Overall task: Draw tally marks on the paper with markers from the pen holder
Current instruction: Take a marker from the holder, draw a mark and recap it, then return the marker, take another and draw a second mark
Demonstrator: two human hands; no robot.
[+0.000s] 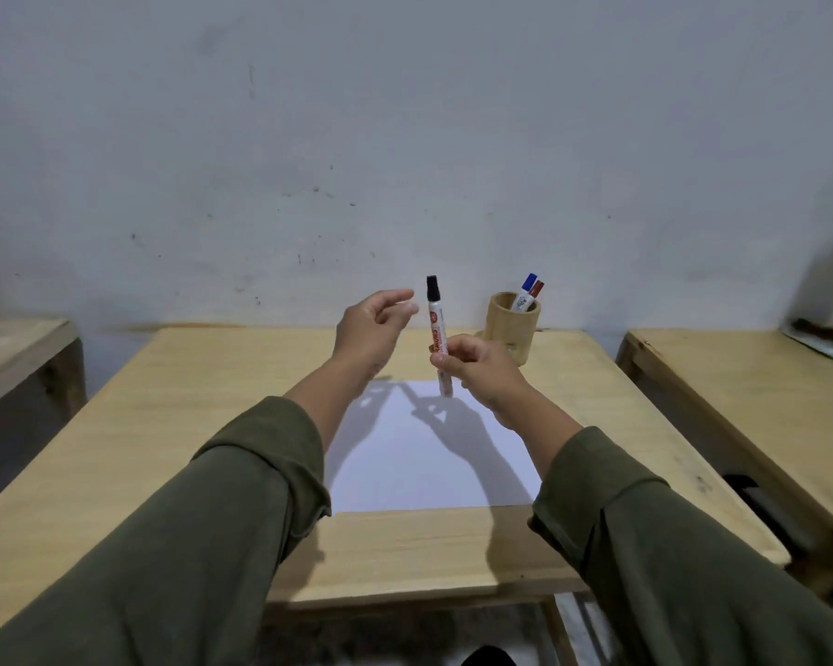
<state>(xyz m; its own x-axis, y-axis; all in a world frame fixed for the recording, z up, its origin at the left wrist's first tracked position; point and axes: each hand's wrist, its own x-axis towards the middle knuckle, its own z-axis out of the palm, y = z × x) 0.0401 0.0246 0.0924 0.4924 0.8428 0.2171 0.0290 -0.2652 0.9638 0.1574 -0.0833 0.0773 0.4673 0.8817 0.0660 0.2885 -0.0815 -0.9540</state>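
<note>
My right hand (477, 372) grips a white marker with a black cap (436, 324), held upright above the far edge of the blank white paper (429, 468). My left hand (371, 329) hovers just left of the marker's cap, fingers apart and curled, touching nothing. The wooden pen holder (510, 329) stands behind my right hand at the back of the table, with a blue-capped marker (525, 290) and a red-capped marker (534, 294) sticking out of it.
The paper lies on a light wooden table (188, 425) set against a grey-white wall. Another wooden table (741, 391) stands to the right and a wooden bench (15, 348) to the left, with gaps between them.
</note>
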